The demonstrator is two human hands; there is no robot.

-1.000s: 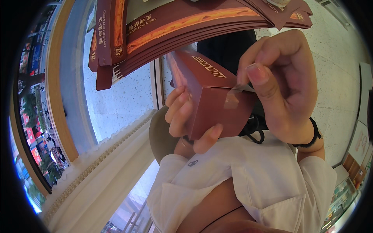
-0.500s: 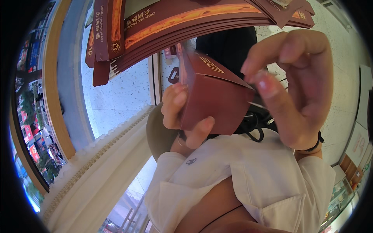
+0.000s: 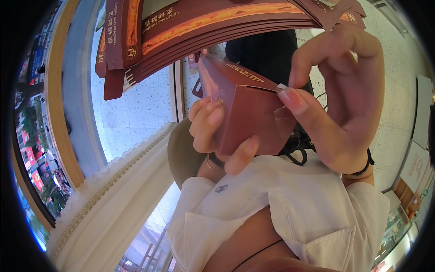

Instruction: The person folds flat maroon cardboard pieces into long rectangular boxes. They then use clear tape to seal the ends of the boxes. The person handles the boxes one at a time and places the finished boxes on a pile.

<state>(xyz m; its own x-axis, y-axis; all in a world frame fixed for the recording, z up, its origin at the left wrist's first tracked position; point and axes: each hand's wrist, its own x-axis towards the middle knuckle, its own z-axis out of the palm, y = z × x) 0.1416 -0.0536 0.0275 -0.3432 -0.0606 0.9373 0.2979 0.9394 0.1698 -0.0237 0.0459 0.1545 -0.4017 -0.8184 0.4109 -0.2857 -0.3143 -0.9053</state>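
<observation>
A dark red cardboard box [image 3: 258, 120] with gold lettering and an orange picture panel is held tilted in front of my chest. My left hand [image 3: 210, 127] grips it from the left, fingers along its side and thumb on the near face. At its upper right corner, beside a thin gap along the lid edge, my right hand [image 3: 349, 97] pinches a small whitish piece [image 3: 282, 87] between thumb and forefinger. A shiny clear patch, perhaps tape, shows on the box face below that pinch. The other right fingers are curled.
Flat dark red cartons [image 3: 217, 27] are stacked at the top, several layers deep. A dark object [image 3: 263, 50] stands behind the box. White curtain fabric [image 3: 113, 199] hangs at the lower left beside a window with a wooden frame [image 3: 54, 90]. Speckled floor [image 3: 398, 90] spreads at right.
My right hand has moved slightly left and up, bringing its pinch to the box's upper corner. The box has tilted a little in my left hand.
</observation>
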